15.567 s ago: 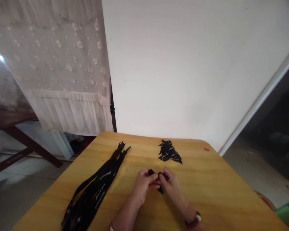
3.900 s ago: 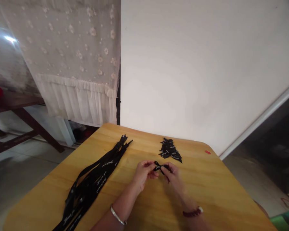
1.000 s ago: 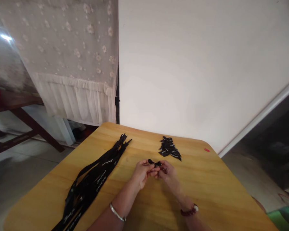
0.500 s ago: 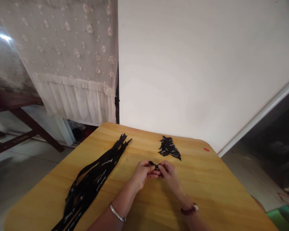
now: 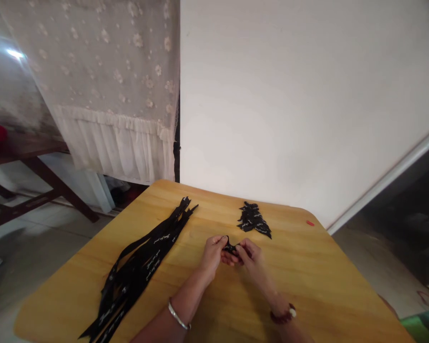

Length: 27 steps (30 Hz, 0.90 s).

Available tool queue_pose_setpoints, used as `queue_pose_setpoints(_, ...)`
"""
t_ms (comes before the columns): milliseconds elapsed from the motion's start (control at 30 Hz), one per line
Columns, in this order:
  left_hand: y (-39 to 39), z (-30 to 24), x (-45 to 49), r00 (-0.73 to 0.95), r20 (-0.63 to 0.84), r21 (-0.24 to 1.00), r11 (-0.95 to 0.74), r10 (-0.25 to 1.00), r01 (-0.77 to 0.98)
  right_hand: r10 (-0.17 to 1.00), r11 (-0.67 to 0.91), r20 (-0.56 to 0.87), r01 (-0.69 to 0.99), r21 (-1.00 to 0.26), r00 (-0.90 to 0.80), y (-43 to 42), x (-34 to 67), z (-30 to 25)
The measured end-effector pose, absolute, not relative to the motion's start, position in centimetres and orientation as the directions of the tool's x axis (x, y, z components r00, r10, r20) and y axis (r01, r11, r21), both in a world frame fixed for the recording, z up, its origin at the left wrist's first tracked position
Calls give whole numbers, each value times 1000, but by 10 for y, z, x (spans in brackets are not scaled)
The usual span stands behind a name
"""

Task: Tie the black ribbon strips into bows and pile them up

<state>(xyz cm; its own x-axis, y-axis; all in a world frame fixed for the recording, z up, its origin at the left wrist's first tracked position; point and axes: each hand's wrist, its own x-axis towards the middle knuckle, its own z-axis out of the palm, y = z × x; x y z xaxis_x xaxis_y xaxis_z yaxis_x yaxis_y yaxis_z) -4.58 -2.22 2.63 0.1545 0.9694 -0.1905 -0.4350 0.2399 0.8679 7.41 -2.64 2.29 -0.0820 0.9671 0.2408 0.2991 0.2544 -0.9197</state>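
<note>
Between my two hands is a short black ribbon (image 5: 230,248) with pale printing, bunched into a looped shape. My left hand (image 5: 214,252) pinches its left end between thumb and finger. On the other side, my right hand (image 5: 249,252) grips the right end, thumb on top. Fingers cover part of the ribbon, so how it is folded or tied is hard to see. Just beyond my hands lies a small pile of black ribbon bows (image 5: 253,220) with white lettering. Long black printed ribbons (image 5: 143,262) lie in a loose bundle left of my left arm.
The wooden table (image 5: 307,281) has rounded corners and meets a white wall panel (image 5: 293,105). A small red piece (image 5: 310,223) lies near its far right corner. A lace curtain (image 5: 117,95) hangs behind on the left, by a dark wooden stand (image 5: 57,183).
My left thumb and fingers have shifted on the ribbon, and a loop now stands up beside them. My right hand keeps its pinch. The view has swung slightly left.
</note>
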Motion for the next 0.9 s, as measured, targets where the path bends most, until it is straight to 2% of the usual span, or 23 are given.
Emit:
queue_pose_setpoints(400, -22, 26, -42, 59, -196, 883, 202, 979, -424, 944, 329, 311, 363, -872, -110, -33, 70, 31)
queue_pose_setpoints(900, -24, 29, -42, 84, -224, 854, 237, 971, -463, 937, 342, 339, 398, -851, -80, -27, 76, 22)
